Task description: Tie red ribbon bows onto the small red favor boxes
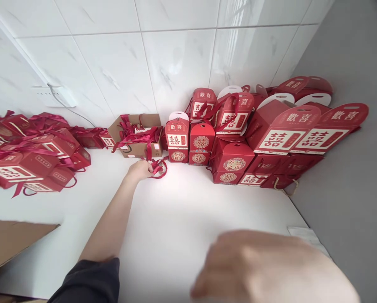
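My left hand reaches forward across the white table, its fingers closed on a red ribbon that loops out to the right over the tabletop. Just behind it stands an open cardboard box with red ribbons and small red pieces inside. Close to the camera, my right hand is large and smeared by motion; its fingers cannot be made out clearly. To the right of the ribbon, small red gift boxes with white and gold double-happiness prints are stacked against the wall.
Larger red gift boxes with handle tops pile up at the back right, beside a grey panel. Ribboned red boxes lie heaped on the left. A cardboard flap juts in at the lower left. White tiles line the wall.
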Motion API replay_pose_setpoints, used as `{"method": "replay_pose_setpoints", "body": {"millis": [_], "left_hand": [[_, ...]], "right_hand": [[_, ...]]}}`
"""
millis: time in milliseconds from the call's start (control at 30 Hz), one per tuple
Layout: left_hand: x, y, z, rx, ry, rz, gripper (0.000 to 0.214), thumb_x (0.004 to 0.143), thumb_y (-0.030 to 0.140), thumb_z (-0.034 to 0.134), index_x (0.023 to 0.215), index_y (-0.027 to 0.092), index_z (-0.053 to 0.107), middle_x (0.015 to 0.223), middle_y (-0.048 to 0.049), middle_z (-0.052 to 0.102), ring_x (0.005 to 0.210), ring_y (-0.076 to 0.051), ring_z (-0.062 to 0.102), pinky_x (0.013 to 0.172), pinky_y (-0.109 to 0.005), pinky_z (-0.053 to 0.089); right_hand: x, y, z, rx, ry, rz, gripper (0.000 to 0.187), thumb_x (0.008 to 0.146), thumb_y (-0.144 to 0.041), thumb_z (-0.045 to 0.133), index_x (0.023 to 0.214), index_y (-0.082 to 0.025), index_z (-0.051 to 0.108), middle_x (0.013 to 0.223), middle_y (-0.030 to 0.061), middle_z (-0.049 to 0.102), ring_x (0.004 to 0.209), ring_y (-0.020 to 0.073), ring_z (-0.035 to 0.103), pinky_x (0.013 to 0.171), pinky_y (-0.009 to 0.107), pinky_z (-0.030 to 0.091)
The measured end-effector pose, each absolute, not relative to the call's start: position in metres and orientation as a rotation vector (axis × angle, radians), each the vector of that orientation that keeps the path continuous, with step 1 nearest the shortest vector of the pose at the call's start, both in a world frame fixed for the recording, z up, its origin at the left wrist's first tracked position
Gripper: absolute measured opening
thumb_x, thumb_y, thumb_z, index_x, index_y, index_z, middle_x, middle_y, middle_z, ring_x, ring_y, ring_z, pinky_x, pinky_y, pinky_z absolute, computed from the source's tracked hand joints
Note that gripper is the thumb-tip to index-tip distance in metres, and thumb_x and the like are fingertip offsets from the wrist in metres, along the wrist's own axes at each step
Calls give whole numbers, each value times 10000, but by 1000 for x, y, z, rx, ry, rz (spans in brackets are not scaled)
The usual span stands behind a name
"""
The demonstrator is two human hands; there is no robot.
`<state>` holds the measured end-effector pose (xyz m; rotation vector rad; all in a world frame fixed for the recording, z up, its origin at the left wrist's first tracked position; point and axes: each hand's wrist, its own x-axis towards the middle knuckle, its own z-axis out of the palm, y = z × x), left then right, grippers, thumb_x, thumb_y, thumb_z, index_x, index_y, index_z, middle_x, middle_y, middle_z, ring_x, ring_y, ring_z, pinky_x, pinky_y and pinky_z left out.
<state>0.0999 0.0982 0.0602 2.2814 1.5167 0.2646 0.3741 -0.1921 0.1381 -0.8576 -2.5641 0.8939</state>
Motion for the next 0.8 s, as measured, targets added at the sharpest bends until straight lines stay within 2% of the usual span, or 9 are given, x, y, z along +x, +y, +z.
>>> {"method": "replay_pose_setpoints", "body": {"millis": [100,200,267,333,367,433,500,667,800], "left_hand": [[103,91,70,2267,1448,349,257,659,429,696,668,172,702,652,-12,692,574,-148,590,520,-227,380],[111,66,96,2197,1236,531,352,780,486,621,854,154,710,812,-39,720,684,-158,627,575,-228,437],[122,42,111,2105,1081,627,351,781,486,649,813,143,713,760,-43,709,668,-154,622,582,-233,455],[137,17,119,2100,982,598,309,774,448,681,750,143,730,742,-47,715,691,-157,629,641,-246,486],[145,6,121,2102,959,609,287,766,431,695,745,148,739,757,-48,723,706,-159,634,659,-251,494],[159,-10,119,2029,892,569,256,767,402,703,794,153,756,784,-54,731,744,-173,654,686,-262,518],[169,-20,114,1909,839,498,256,756,389,716,834,148,755,794,-62,731,734,-177,660,661,-269,532],[176,-27,108,1814,641,490,164,731,293,744,794,143,723,830,-55,705,767,-158,641,727,-270,520],[178,-35,113,1863,517,456,100,777,244,695,777,144,684,828,-45,670,793,-151,622,756,-268,499]], "right_hand": [[363,-136,145,-1030,-2511,932,294,888,-365,585,1133,-234,681,1086,49,728,973,208,681,848,291,501],[365,-96,124,-1340,-2186,807,259,923,-343,514,1034,-204,702,955,68,740,840,195,683,750,296,496],[364,-81,109,-1392,-1903,862,370,894,-411,563,1178,-186,636,913,69,733,770,179,666,696,280,494],[361,-75,101,-1314,-1723,1007,509,856,-487,603,1263,-182,579,768,30,705,637,151,617,590,251,464],[359,-74,99,-1261,-1669,1041,492,848,-510,606,1215,-183,613,682,6,669,573,133,573,544,238,433],[358,-74,99,-1192,-1596,972,361,850,-515,599,931,-179,704,568,-20,584,511,106,487,507,225,375],[362,-76,103,-1176,-1514,830,377,849,-496,607,670,-168,653,532,-20,542,489,91,427,495,227,342],[386,-84,116,-1232,-1338,643,388,853,-466,612,605,-169,595,475,-32,502,409,77,355,423,228,280],[397,-89,125,-1320,-1330,441,385,859,-430,610,578,-169,583,465,-31,507,407,81,381,429,219,289]]}}
